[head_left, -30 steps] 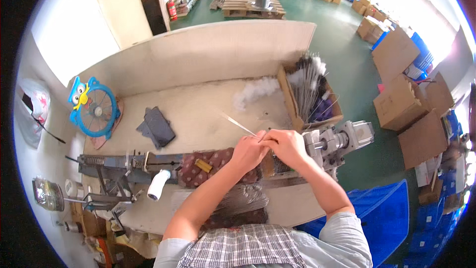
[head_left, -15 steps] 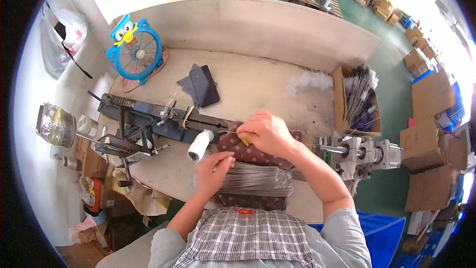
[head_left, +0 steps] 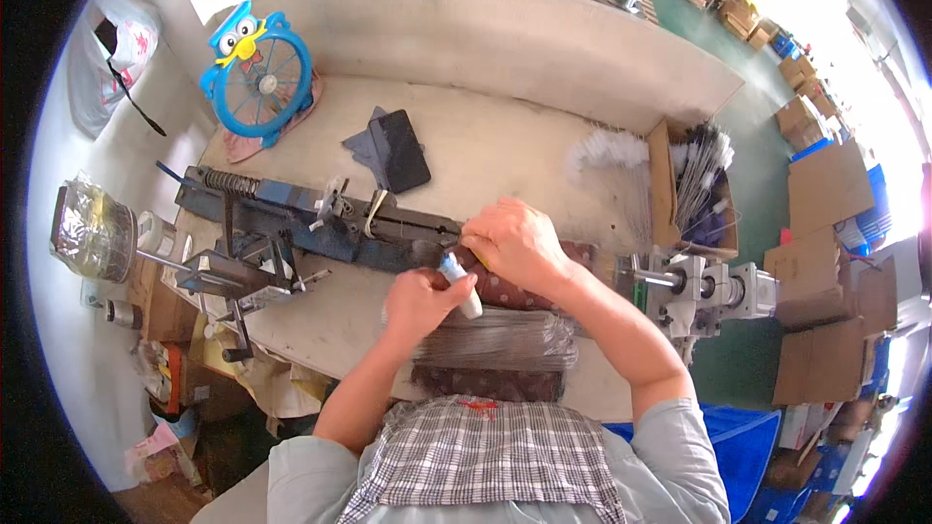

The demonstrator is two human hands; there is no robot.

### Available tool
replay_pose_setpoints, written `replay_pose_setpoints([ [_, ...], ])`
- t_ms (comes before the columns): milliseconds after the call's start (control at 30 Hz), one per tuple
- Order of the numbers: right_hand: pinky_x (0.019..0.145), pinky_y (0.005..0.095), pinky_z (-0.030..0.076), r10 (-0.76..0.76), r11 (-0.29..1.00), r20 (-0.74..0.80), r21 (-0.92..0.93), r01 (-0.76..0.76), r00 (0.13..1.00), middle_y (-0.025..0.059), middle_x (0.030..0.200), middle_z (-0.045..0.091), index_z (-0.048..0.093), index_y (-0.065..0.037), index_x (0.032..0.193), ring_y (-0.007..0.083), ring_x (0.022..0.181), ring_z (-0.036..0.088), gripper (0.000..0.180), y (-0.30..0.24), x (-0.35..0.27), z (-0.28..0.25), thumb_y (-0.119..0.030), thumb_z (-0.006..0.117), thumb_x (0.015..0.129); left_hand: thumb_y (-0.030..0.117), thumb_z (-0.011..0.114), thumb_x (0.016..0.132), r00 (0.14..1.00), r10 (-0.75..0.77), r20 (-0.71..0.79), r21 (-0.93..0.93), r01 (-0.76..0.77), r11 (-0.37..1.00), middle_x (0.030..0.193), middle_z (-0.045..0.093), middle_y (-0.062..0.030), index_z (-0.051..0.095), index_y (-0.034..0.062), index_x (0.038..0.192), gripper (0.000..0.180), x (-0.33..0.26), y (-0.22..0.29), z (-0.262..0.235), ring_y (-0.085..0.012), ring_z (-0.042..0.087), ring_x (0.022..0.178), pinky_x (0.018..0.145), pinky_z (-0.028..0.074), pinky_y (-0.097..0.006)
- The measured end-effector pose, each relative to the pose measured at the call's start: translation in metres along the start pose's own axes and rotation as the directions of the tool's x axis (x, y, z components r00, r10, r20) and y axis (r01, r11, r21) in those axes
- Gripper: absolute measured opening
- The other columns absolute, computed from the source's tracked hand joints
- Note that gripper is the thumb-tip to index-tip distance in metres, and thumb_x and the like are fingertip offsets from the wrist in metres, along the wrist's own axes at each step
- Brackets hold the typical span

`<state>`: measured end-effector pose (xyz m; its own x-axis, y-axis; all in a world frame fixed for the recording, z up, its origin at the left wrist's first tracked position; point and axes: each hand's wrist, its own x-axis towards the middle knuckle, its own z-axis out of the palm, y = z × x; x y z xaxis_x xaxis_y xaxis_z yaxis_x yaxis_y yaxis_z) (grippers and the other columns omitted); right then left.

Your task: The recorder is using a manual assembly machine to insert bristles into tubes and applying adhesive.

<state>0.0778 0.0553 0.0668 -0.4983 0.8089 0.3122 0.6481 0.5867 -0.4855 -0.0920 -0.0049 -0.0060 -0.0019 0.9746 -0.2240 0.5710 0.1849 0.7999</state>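
My left hand (head_left: 416,306) is closed round a small white roll (head_left: 470,303) with a bluish end, tilted between thumb and fingers. Close beside it, my right hand (head_left: 515,243) has its fingers pinched together; a sliver of a narrow yellow piece (head_left: 482,258) shows under them, its rest hidden. Both hands are at the right end of a dark metal jig (head_left: 379,229). Beneath my right hand lies a brown polka-dot cloth pad (head_left: 544,294). A bundle of thin metal wires (head_left: 495,342) lies nearer to me on the table.
A metal shaft mechanism (head_left: 704,283) stands on the right, and a box of white-tipped wires (head_left: 694,194) behind it. A blue duck-shaped fan (head_left: 260,87) stands far left. A dark phone-like slab (head_left: 401,152) lies mid-table. A crank-handled frame (head_left: 233,277) is at left.
My left hand has moved up and right and now holds the white roll, which lay beside the jig. My right hand has shifted slightly up and left. The whole view has tilted a little.
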Motion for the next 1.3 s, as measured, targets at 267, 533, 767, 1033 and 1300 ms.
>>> replay_pose_setpoints([
  [267,0.065,0.0366,0.051,-0.074,0.996,-0.191,0.027,0.080,0.979,0.0093,0.081,0.063,0.066,-0.006,0.088,0.0283,0.075,0.061,0.011,0.003,-0.045,-0.035,-0.010,0.064,0.078,0.020,0.062,0.083,0.997,0.046,0.054,-0.856,0.022,0.516,0.072,0.061,-0.0063,0.056,0.0027,0.088,0.019,-0.004,0.012,0.037,-0.0133,0.057,0.063,0.059,0.048,-0.029],
  [533,0.070,0.0381,0.051,0.158,0.987,-0.055,-0.033,-0.160,0.986,0.0117,0.093,0.057,0.054,-0.004,0.109,0.0287,0.086,0.061,0.028,0.031,-0.050,0.051,-0.014,0.059,0.083,0.005,0.066,0.074,0.988,0.154,-0.027,-0.249,-0.156,0.956,0.069,0.059,-0.0052,0.052,0.0018,0.078,0.015,0.007,-0.014,0.022,-0.0135,0.058,0.056,0.053,0.047,-0.028],
  [767,0.070,0.0396,0.050,0.113,0.991,0.114,0.054,-0.120,0.987,0.0110,0.090,0.056,0.061,-0.007,0.097,0.0312,0.083,0.060,0.016,0.027,-0.058,0.023,-0.016,0.061,0.084,0.034,0.065,0.085,0.964,-0.218,-0.152,-0.720,0.043,0.692,0.081,0.061,-0.0048,0.056,0.0069,0.103,0.033,-0.014,-0.073,-0.042,-0.0132,0.061,0.078,0.066,0.049,-0.030],
  [1033,0.071,0.0416,0.049,0.077,0.979,0.210,0.169,-0.114,0.975,0.0152,0.090,0.056,0.060,-0.001,0.096,0.0359,0.083,0.058,0.016,0.019,-0.055,0.015,-0.008,0.062,0.082,0.037,0.065,0.084,0.836,-0.538,-0.108,-0.966,0.040,0.256,0.075,0.060,0.0027,0.061,0.0113,0.092,0.027,-0.034,-0.128,-0.100,-0.0101,0.057,0.070,0.063,0.046,-0.025],
  [1300,0.073,0.0408,0.049,0.171,0.957,0.269,0.182,-0.224,0.948,0.0159,0.091,0.057,0.059,-0.002,0.100,0.0356,0.085,0.058,0.019,0.002,-0.062,-0.030,-0.005,0.060,0.082,0.022,0.064,0.083,0.792,-0.534,-0.295,-0.948,-0.174,0.266,0.071,0.056,0.0000,0.060,0.0069,0.086,0.016,-0.023,-0.123,-0.070,-0.0104,0.053,0.064,0.061,0.044,-0.024],
])
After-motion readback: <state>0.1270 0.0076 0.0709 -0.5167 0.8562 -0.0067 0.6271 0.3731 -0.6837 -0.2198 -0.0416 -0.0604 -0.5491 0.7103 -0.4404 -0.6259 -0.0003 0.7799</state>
